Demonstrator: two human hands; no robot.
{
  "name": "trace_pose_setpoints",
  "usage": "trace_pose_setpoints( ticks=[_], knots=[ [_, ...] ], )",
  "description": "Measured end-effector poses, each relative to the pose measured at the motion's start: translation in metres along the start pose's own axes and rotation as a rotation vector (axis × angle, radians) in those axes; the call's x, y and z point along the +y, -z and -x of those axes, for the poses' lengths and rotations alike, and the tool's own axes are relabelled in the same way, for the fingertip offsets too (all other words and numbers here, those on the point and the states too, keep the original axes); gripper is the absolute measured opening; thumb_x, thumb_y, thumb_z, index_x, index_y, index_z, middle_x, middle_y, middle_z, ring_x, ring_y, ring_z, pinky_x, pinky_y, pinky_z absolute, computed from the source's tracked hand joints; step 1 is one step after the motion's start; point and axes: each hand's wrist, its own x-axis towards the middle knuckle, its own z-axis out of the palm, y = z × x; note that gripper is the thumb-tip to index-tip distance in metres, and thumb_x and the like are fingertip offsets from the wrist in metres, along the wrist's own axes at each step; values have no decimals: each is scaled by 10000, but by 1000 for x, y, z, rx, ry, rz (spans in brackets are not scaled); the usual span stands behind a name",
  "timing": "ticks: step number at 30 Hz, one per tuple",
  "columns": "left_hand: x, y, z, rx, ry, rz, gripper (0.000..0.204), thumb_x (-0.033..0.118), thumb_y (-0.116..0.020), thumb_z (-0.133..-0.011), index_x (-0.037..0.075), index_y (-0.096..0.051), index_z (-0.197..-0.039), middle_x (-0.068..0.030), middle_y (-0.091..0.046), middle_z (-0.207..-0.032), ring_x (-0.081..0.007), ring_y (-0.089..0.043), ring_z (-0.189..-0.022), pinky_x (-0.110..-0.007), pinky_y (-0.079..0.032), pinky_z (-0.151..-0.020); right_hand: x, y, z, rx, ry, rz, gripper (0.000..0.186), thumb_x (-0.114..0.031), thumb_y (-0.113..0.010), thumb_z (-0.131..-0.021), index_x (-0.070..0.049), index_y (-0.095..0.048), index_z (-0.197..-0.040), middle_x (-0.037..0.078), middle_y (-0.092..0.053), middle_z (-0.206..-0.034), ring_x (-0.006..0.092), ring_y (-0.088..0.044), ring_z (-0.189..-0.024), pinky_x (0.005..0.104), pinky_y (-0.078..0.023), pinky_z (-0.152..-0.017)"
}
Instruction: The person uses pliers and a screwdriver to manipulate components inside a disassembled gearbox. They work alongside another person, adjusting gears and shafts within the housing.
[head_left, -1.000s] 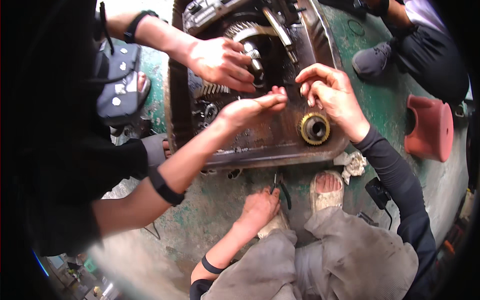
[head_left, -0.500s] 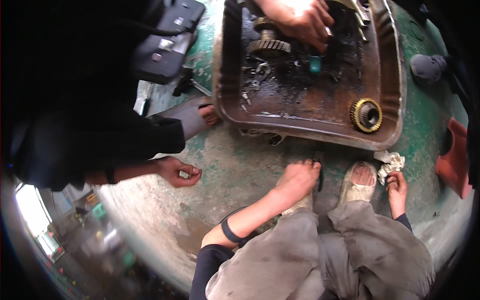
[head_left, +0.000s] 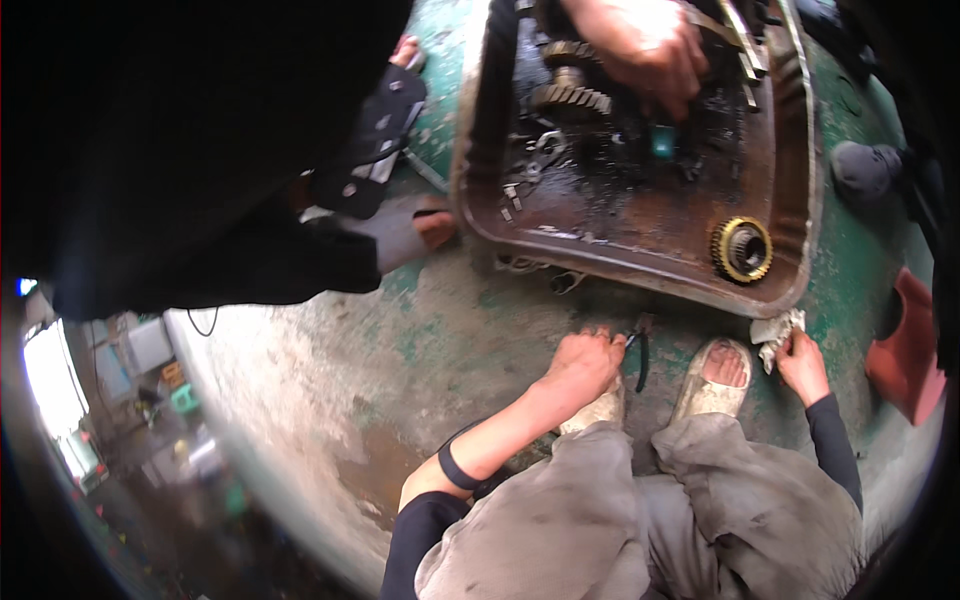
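My left hand (head_left: pixel 585 365) is closed on black-handled pliers (head_left: pixel 642 360) low over the floor by my left foot. My right hand (head_left: pixel 800 360), at the right beside my pale shoe (head_left: pixel 715 380), grips a crumpled white rag (head_left: pixel 772 330). Above both hands is an oily metal tray (head_left: pixel 630 278), holding a brass-toothed gear ring (head_left: pixel 742 248) in its near right corner, toothed gears (head_left: pixel 570 97), small metal parts (head_left: pixel 548 150) and a small green item (head_left: pixel 662 142). A co-worker's hand (head_left: pixel 655 55) reaches down among the parts at the back of the tray.
A co-worker's dark clothing and leg (head_left: pixel 250 240) fill the upper left, beside a black case (head_left: pixel 375 135). Another person's grey shoe (head_left: pixel 862 170) is right of the tray, with a red plastic stool (head_left: pixel 900 350) below it. Blurred clutter (head_left: pixel 180 440) lies at the far lower left.
My right hand has come down from over the tray to the rag. The co-worker's lower arm has withdrawn from view. The whole view has shifted, putting the tray farther right.
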Motion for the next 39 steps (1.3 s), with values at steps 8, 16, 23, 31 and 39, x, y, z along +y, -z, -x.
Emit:
trace_pose_setpoints(
  ticks=[8,16,23,31,39],
  knots=[
    [10,17,-9,-57,-65,43,296,216,-612,-813,2,-573,-1014,-185,-601,-865,-331,-634,-768,-408,-534,-618,-84,60,9,-220,152,205,254,-174,-538,-773,33,-608,-644,232,-610,-639,357,-650,-662,438,-527,-662],
    [17,45,-18,86,-180,220,249,178,-586,-858,5,-568,-1035,-157,-593,-871,-345,-613,-784,-433,-508,-624,-141,90,0,-807,151,-698,191,-131,-455,-922,8,-584,-901,58,-642,-664,116,-604,-529,268,-488,-505],
    [21,70,-35,229,-164,417,210,137,-602,-853,17,-592,-1025,-151,-616,-878,-341,-623,-776,-403,-519,-665,-237,68,-62,-376,329,-1340,449,-349,-572,-938,-23,-408,-1199,61,-613,-853,101,-597,-592,204,-410,-455],
    [-34,151,-88,675,62,1157,394,125,-620,-905,-42,-512,-1245,-116,-618,-1083,-112,-598,-861,-219,-510,-629,-287,59,-81,-240,250,-1671,256,-303,-488,-986,-109,-468,-1152,-3,-525,-759,40,-453,-535,199,-339,-458],
    [-26,144,-117,751,-78,1054,620,-1,-732,-771,-50,-433,-1312,-158,-565,-1216,-184,-584,-1072,-301,-508,-907,-291,44,-89,11,403,-1687,180,-222,-529,-974,-56,-497,-1037,-24,-487,-712,32,-453,-627,194,-358,-531]
  ],
)
